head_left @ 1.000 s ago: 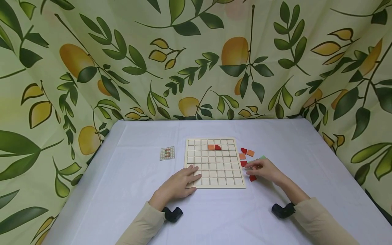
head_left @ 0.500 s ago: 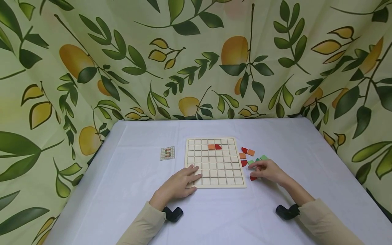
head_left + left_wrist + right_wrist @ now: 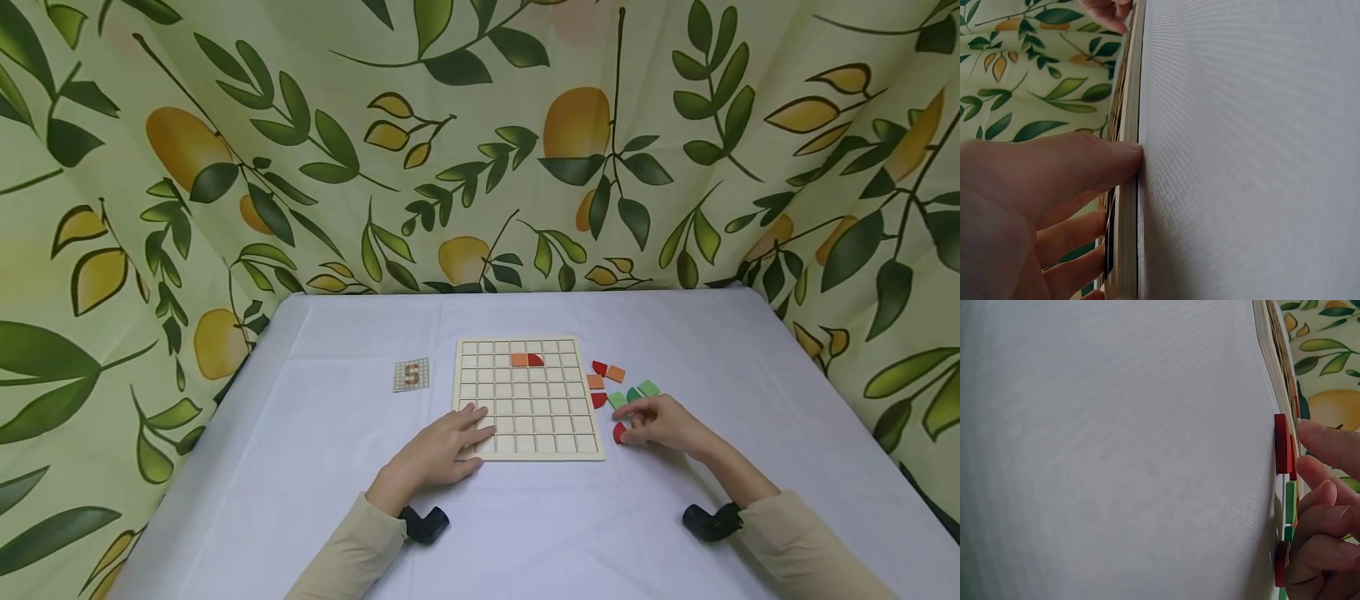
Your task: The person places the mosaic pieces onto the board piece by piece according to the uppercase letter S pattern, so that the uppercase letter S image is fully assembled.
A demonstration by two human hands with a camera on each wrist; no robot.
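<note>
My left hand [image 3: 438,448] lies with spread fingers on the near left corner of a wooden grid board [image 3: 551,423], thumb at its near edge. In the left wrist view the thumb [image 3: 1116,159] presses along the board's side. An orange square tile [image 3: 520,360] and a red quarter-round tile [image 3: 536,360] sit side by side in far cells. My right hand [image 3: 663,425] is beside the board, thumb and forefinger parted, close to a loose red quarter-round tile [image 3: 618,433]. The right wrist view shows another red tile [image 3: 1280,564] standing out below the curled fingers.
Right of the board lie loose red [image 3: 599,401] and orange tiles [image 3: 616,373], and green tiles [image 3: 648,387] partly behind the right hand. A small pattern card [image 3: 411,375] with an S-shaped design lies left of the board. Leaf-print cloth [image 3: 465,167] hangs behind the white table.
My right hand has shifted right, away from the board's edge, uncovering green tiles and more of the near red tile. The left hand has stayed on the board.
</note>
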